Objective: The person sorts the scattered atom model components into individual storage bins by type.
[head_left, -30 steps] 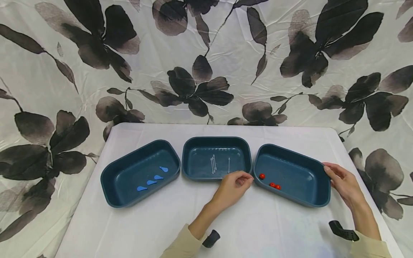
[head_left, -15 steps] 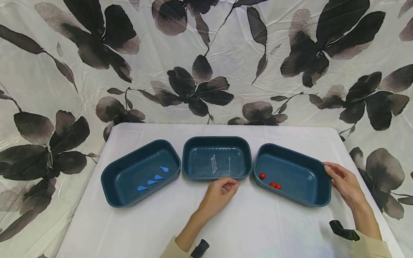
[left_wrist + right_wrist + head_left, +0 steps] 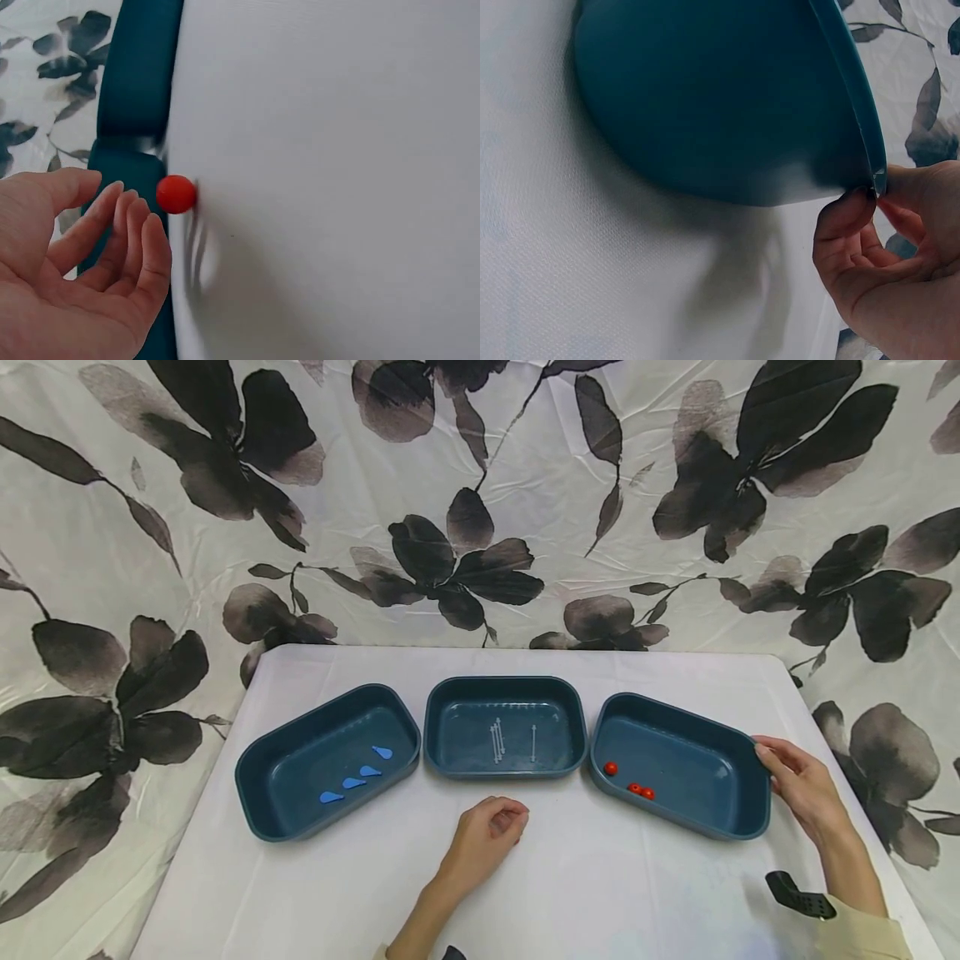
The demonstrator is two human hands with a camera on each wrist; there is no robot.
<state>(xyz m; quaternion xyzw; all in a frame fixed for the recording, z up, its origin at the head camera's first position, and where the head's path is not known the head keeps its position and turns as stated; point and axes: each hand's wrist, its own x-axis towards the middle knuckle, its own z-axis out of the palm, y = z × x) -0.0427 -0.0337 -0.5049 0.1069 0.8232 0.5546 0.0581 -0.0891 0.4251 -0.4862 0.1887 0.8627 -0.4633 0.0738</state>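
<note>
My left hand (image 3: 482, 843) hovers over the white table in front of the middle tray (image 3: 457, 722), its fingers loosely bent and apart from the thumb. In the left wrist view, a small red ball (image 3: 176, 194) appears just beyond the fingertips of this hand (image 3: 90, 262); whether it touches them I cannot tell. The head view shows no ball there. Thumb and fingers of my right hand (image 3: 804, 785) pinch the right end rim of the dark blue right tray (image 3: 697, 777), as the right wrist view confirms. Several small red balls (image 3: 611, 768) lie along this tray's left and front sides.
Several thin pale sticks (image 3: 497, 742) lie in the middle tray. Several blue teardrop-shaped pieces (image 3: 352, 782) form a slanted row in the left tray (image 3: 292, 768). A floral cloth (image 3: 555, 527) hangs behind the table (image 3: 600, 893).
My left hand has moved left and back toward me, from the gap between the middle and right trays. The right hand has kept its hold on the right tray's rim.
</note>
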